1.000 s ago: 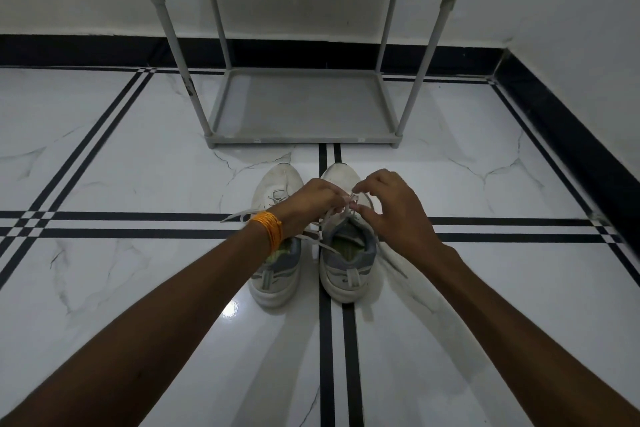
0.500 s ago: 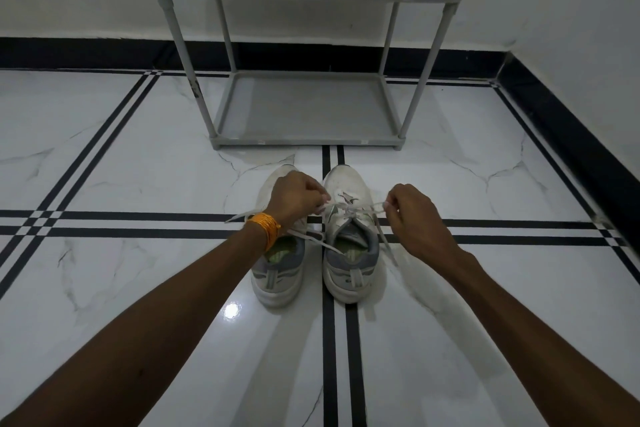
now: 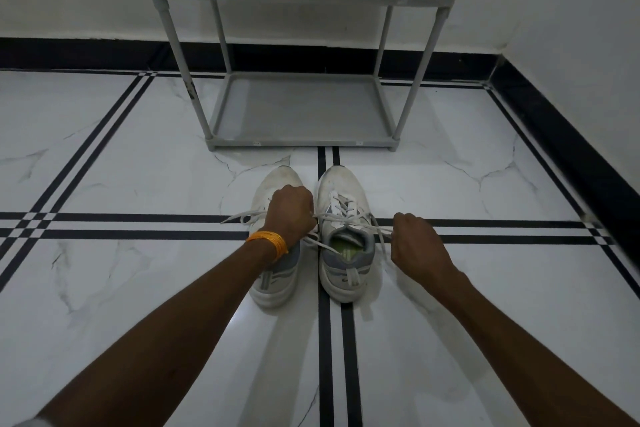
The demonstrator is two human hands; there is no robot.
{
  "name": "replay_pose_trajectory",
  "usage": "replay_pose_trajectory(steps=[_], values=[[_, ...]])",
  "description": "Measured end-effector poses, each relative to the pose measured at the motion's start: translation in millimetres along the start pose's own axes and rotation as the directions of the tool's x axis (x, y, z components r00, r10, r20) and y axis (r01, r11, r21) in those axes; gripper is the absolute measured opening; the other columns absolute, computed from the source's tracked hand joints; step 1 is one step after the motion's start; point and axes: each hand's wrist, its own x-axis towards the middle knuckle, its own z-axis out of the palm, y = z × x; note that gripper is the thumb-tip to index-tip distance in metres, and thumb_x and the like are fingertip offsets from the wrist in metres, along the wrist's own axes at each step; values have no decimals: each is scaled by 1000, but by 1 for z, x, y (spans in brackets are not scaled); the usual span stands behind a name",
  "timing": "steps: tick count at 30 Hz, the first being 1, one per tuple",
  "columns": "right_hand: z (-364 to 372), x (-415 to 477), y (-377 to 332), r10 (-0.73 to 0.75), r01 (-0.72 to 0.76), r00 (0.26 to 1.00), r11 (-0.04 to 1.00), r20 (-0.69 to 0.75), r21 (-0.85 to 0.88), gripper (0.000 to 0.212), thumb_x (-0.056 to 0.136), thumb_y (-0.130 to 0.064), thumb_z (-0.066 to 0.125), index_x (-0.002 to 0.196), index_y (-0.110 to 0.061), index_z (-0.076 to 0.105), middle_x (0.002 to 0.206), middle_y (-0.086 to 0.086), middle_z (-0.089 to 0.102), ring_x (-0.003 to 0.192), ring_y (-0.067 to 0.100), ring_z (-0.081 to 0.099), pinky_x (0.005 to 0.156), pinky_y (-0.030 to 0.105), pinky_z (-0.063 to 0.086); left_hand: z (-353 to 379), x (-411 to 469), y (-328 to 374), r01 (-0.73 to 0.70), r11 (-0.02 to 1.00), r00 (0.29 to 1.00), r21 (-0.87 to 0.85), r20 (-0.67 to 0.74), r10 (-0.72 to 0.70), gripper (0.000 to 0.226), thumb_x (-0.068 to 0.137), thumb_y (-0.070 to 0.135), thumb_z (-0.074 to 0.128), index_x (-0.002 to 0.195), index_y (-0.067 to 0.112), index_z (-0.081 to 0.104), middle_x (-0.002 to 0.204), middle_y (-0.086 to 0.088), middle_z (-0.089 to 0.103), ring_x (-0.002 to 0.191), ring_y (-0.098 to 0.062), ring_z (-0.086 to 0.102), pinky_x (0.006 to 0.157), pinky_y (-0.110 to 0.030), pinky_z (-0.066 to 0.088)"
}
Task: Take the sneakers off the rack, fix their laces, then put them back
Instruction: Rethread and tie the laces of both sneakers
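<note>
Two white and grey sneakers stand side by side on the floor, toes toward the rack. My left hand [image 3: 291, 210] hovers over the left sneaker [image 3: 277, 284], fist closed on one end of the right sneaker's lace [image 3: 346, 217]. To the right of the right sneaker [image 3: 344, 191], my right hand [image 3: 414, 241] pinches the other end. The lace runs taut between both hands across the shoe's tongue. Loose lace ends of the left sneaker trail out to the left. The grey shoe rack [image 3: 301, 140] stands just beyond, both visible shelves bare.
White marble floor with black inlay lines [image 3: 138, 225] runs all around. A black skirting and white wall [image 3: 571, 28] close in at the back and right. An orange band sits on my left wrist [image 3: 268, 243].
My hands, close together over the right sneaker a second ago, have drawn apart sideways, pulling its lace tight. The view has tilted slightly up.
</note>
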Motion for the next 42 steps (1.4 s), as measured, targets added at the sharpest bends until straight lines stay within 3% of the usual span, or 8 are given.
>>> replay_pose_trajectory(steps=[7,10,13,17,21,26,32,42], values=[[0,4,-12,142,-175,981,944,133,280,9,93,-8,49,84,-5,52,80,15,62,70,27,55,57,31,35,0,1,-7,77,981,997,-180,41,-71,18,84,12,63,92,7,78,89,-12,77,84,-27,69,73,-25,48],[-9,6,-20,258,-362,932,669,254,649,9,91,-8,52,82,-7,51,74,12,65,64,20,61,60,35,50,-1,5,-8,70,948,995,-311,94,-43,18,86,20,64,93,9,75,86,-11,76,80,-23,70,76,-29,54],[-15,5,-21,335,-455,882,425,331,782,4,91,-6,50,90,-8,53,88,17,69,71,22,65,64,37,54,-2,8,-8,67,915,989,-398,147,-8,27,90,35,63,92,10,73,81,-10,75,68,-18,68,73,-28,54],[-30,10,-24,234,-257,966,789,114,558,40,89,-22,59,127,-18,50,131,7,55,102,26,64,88,43,54,-1,12,-4,19,933,973,-359,221,65,36,93,42,57,100,10,72,83,-8,70,70,-17,61,63,-22,44],[-41,17,-48,-111,98,991,983,78,156,52,92,-39,56,139,-19,44,138,3,49,108,25,61,82,35,49,3,14,-4,-214,976,949,-44,229,218,37,90,30,64,121,12,60,110,-13,70,93,-27,64,81,-37,53],[-39,25,-60,-206,215,966,976,159,-45,30,92,-24,61,118,-8,61,112,14,61,96,30,63,75,32,44,12,6,0,-531,781,847,328,233,478,80,82,35,71,148,24,27,113,-11,60,86,-31,66,68,-43,58],[-41,29,-57,-139,136,977,990,164,26,18,93,-16,55,102,-5,66,104,17,62,92,30,60,72,30,38,11,-5,1,-597,744,801,298,191,567,20,95,12,49,114,5,52,110,-17,56,92,-33,58,72,-44,50],[-36,12,-48,-199,223,964,966,178,-127,27,92,-15,57,116,-5,53,113,16,55,96,31,59,69,32,35,2,2,-5,-661,602,750,448,373,547,28,101,13,39,125,3,49,110,-19,64,95,-35,65,79,-42,50]])
